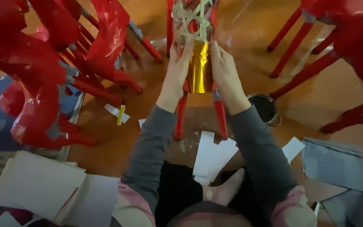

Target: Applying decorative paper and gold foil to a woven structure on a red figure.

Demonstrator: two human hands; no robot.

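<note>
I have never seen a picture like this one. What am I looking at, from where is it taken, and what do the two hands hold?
A camera on a person's head looks down at their own arms in grey sleeves. The left hand and the right hand press a sheet of gold foil around a woven bamboo frame that stands on red legs. On the wooden floor lie white paper strips, larger paper sheets and a small dark pot. Similar frames covered in red paper stand around.
</note>
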